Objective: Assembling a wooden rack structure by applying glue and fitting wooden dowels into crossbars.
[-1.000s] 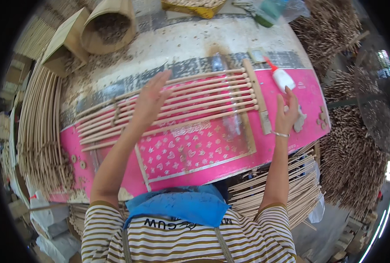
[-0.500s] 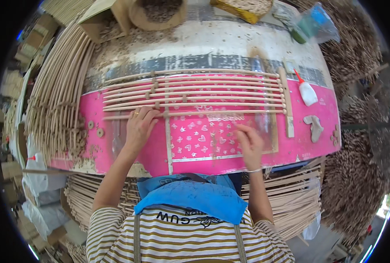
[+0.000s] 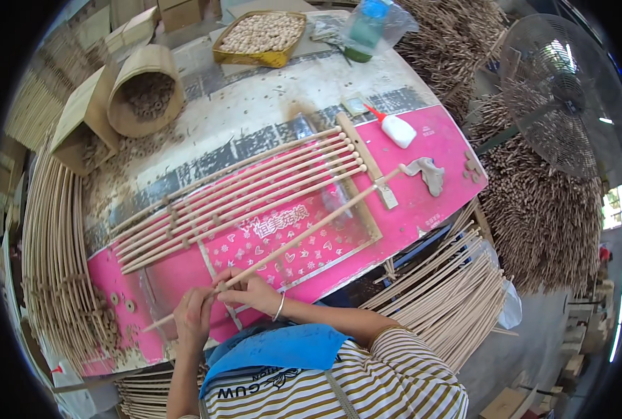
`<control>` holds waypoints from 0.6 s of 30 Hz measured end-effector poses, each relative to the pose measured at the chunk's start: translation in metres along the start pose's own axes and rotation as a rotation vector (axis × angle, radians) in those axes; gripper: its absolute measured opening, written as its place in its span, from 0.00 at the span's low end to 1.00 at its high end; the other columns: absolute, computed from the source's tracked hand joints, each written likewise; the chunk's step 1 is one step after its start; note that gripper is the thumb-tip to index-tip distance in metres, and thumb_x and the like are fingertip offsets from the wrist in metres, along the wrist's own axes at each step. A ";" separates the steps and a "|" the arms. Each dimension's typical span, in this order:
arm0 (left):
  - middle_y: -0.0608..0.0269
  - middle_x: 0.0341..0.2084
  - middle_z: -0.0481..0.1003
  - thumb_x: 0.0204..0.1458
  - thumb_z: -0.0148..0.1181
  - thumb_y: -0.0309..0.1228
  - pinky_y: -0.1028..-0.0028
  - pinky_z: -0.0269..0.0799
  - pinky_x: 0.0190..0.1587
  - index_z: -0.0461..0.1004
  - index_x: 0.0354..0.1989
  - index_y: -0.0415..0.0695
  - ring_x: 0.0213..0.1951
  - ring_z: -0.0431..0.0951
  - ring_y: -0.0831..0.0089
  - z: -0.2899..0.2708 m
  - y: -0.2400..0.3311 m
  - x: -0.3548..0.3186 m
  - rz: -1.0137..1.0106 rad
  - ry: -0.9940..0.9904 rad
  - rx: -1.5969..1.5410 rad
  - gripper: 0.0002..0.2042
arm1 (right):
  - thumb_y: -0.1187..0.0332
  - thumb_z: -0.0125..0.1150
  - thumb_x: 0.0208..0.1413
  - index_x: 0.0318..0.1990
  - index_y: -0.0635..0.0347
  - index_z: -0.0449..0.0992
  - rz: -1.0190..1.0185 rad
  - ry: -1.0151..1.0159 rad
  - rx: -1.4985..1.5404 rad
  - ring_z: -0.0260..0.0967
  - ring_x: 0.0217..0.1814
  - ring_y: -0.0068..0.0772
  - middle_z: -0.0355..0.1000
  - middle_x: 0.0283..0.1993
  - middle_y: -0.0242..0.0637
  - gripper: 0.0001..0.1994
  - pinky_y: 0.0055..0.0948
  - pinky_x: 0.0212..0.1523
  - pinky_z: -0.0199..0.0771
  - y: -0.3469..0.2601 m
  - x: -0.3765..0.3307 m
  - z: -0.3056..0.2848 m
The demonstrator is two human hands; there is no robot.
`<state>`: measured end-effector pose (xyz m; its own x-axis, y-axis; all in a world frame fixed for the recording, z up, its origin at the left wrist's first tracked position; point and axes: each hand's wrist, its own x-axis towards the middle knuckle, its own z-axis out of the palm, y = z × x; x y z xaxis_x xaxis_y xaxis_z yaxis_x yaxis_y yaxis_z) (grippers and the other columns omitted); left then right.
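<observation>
My left hand (image 3: 193,314) and my right hand (image 3: 251,290) are both closed on one long wooden stick (image 3: 311,230), close together near its lower left end. A small wooden piece (image 3: 220,285) sits on the stick between my fingers, partly hidden by them. The stick slants up to the right over the pink sheet (image 3: 185,279), and a round bead (image 3: 403,168) caps its far end. Beyond it several similar sticks (image 3: 255,185) lie side by side, with ring-like pieces along their left parts. Their beaded ends lie by a wooden stop bar (image 3: 367,157).
A white glue bottle (image 3: 398,130) with a red tip and a grey crumpled cloth (image 3: 428,174) lie right of the bar. Stacked sticks (image 3: 52,258) cover the left edge. Behind stand a wooden tub of rings (image 3: 119,115) and a yellow bead tray (image 3: 220,52). A fan (image 3: 566,98) stands right.
The nearest stick has left the row and now slants toward me in both hands. My right hand has moved left to join my left. The whole view has turned.
</observation>
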<state>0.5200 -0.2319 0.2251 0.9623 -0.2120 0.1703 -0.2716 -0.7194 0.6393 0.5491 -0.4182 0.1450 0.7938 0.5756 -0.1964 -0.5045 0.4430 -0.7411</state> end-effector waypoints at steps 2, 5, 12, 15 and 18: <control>0.49 0.33 0.79 0.58 0.62 0.20 0.60 0.76 0.39 0.79 0.41 0.36 0.36 0.81 0.50 0.004 0.001 -0.001 -0.022 -0.021 -0.018 0.05 | 0.70 0.69 0.64 0.56 0.60 0.75 -0.020 0.047 -0.017 0.75 0.41 0.15 0.77 0.43 0.28 0.15 0.20 0.39 0.78 0.002 -0.002 -0.008; 0.49 0.32 0.78 0.58 0.62 0.20 0.63 0.75 0.38 0.79 0.42 0.36 0.35 0.81 0.52 -0.001 -0.005 0.002 -0.096 -0.043 -0.038 0.06 | 0.70 0.68 0.65 0.57 0.61 0.77 -0.073 0.208 -0.075 0.78 0.43 0.19 0.80 0.45 0.33 0.15 0.22 0.39 0.80 -0.018 -0.012 -0.025; 0.54 0.28 0.72 0.61 0.60 0.23 0.66 0.67 0.33 0.81 0.48 0.37 0.29 0.72 0.62 -0.025 -0.010 0.010 -0.147 -0.093 -0.004 0.09 | 0.72 0.66 0.65 0.57 0.65 0.79 -0.284 0.424 -0.039 0.78 0.37 0.20 0.80 0.40 0.33 0.15 0.21 0.37 0.79 -0.085 -0.027 -0.076; 0.55 0.26 0.69 0.61 0.60 0.23 0.66 0.65 0.33 0.81 0.46 0.37 0.29 0.70 0.63 -0.029 -0.021 0.006 -0.182 -0.098 -0.015 0.08 | 0.72 0.66 0.65 0.55 0.65 0.81 -0.412 0.494 -0.033 0.77 0.37 0.20 0.80 0.39 0.33 0.13 0.20 0.35 0.77 -0.101 -0.031 -0.099; 0.56 0.26 0.69 0.61 0.60 0.23 0.67 0.65 0.33 0.80 0.43 0.36 0.28 0.71 0.65 -0.037 -0.030 0.003 -0.206 -0.116 -0.029 0.06 | 0.70 0.68 0.65 0.53 0.64 0.81 -0.488 0.563 -0.016 0.75 0.35 0.17 0.80 0.38 0.31 0.12 0.19 0.35 0.75 -0.119 -0.041 -0.116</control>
<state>0.5313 -0.1860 0.2341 0.9889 -0.1388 -0.0521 -0.0679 -0.7365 0.6730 0.6164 -0.5742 0.1661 0.9824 -0.1254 -0.1388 -0.0485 0.5457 -0.8366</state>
